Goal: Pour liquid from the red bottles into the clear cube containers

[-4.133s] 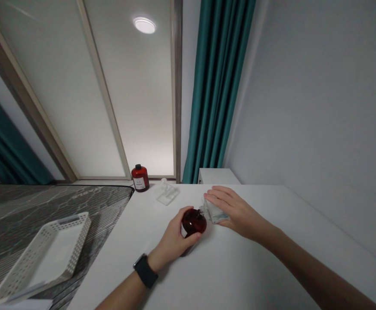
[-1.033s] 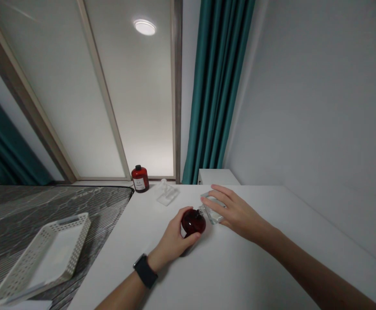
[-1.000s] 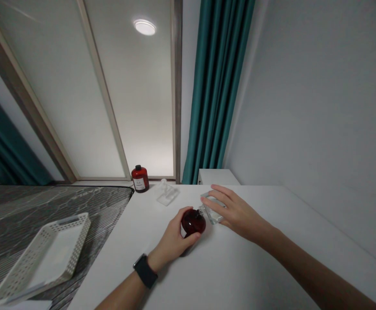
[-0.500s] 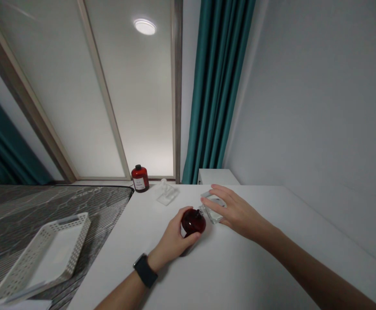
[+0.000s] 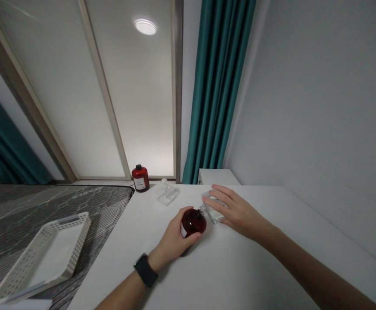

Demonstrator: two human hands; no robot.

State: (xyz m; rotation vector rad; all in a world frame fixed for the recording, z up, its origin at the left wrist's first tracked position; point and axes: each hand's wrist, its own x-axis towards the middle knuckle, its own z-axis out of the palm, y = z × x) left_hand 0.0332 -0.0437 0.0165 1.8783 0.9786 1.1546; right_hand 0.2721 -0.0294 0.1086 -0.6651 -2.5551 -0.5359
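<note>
My left hand (image 5: 178, 237), with a dark watch on its wrist, is closed around a dark red bottle (image 5: 194, 221) tilted towards the right. In my right hand (image 5: 231, 204) is a clear square glass bottle (image 5: 214, 212), tipped so that its neck meets the mouth of the red bottle. The fingers of that hand wrap its far side and partly cover it. Whether liquid passes between the two necks cannot be made out. Farther back, a clear, flat, square-based bottle (image 5: 167, 193) lies on the white table (image 5: 239, 267).
Another red bottle (image 5: 140, 178) with a black cap and white label stands at the table's far left corner. To the left, a white perforated basket (image 5: 45, 254) rests on a dark patterned surface (image 5: 7, 224). A white cabinet (image 5: 218, 176) stands behind the table, by a green curtain (image 5: 220, 94).
Both hands keep hold of their bottles in almost the same place. The right hand's fingers have shifted very slightly on the glass bottle.
</note>
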